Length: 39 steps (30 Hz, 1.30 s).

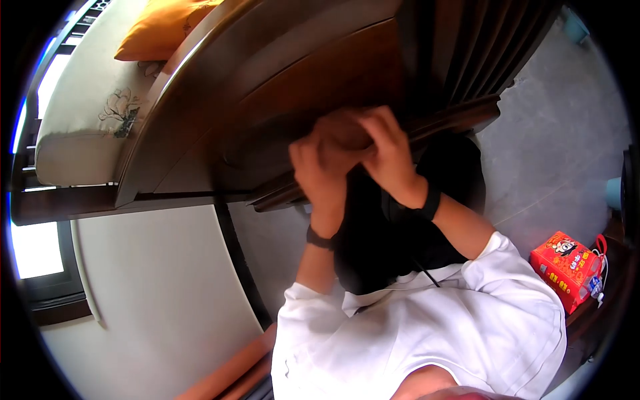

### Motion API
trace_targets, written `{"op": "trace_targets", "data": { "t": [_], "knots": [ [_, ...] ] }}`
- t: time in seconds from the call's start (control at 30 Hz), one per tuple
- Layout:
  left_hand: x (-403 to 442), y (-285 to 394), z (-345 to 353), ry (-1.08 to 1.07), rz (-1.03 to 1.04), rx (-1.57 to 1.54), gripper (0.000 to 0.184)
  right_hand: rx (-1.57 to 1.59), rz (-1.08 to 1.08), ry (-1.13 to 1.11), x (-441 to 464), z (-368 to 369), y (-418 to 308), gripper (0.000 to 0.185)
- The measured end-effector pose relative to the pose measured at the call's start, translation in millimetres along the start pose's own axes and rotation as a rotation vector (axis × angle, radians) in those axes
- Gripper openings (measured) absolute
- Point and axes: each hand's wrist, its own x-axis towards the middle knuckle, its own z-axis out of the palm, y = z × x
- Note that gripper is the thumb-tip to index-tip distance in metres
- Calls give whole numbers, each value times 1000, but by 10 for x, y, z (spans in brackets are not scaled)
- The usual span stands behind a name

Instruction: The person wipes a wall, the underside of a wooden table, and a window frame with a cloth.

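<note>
Both hands are raised close together over my lap, in front of dark carved wood furniture (320,73). My left hand (319,163) is closed, its fingers curled around a brownish, rounded shape between the hands. My right hand (389,150) bends its fingers and thumb over the other side of that shape. Blur and shadow hide what the shape is. Each wrist wears a dark band. Below the hands are black trousers (373,233).
A pale cushioned seat (80,143) with an orange pillow (157,30) lies at upper left. At right, a red printed box (567,270) rests on a dark wooden surface. Grey floor (553,133) shows at upper right; a light blue container (575,28) stands there.
</note>
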Motion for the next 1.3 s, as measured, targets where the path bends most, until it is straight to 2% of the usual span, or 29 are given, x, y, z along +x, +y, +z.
{"op": "trace_targets", "data": {
  "t": [0.17, 0.27, 0.3, 0.37, 0.47, 0.5, 0.73, 0.93, 0.97, 1.1, 1.2, 1.3],
  "knots": [
    [275, -57, -271, 268, 86, -30, 33, 156, -115, 1, 334, 206, -362, 59],
    [484, 66, -267, 245, 196, -5, 50, 116, -178, 110, 510, 122, -401, 60],
    [570, 182, -199, 257, 261, 78, 46, 66, -190, 153, 548, 22, -384, 60],
    [631, 355, -38, 222, 229, -21, 48, 14, -175, 227, 569, -156, -301, 62],
    [593, 517, 178, 146, 171, -218, 54, -20, -114, 281, 495, -331, -170, 52],
    [532, 512, 235, 123, 139, -242, 54, -62, -118, 261, 439, -363, -72, 46],
    [122, 257, 181, -88, -144, -242, 51, -100, -30, 60, 125, -265, 90, 48],
    [-15, -139, -217, 115, -98, -81, 42, 36, -104, -45, 122, 303, -205, 53],
    [16, -202, -321, 151, -136, -105, 33, 62, -115, -65, 148, 422, -278, 54],
    [230, -364, -757, 294, -99, 26, 20, 175, -198, -128, 276, 882, -647, 55],
    [349, -491, -992, 306, -41, 220, 25, 209, -239, -117, 390, 1012, -856, 57],
    [519, -405, -1059, 245, 184, 199, 23, 185, -287, -52, 529, 954, -893, 54]
  ]
}}
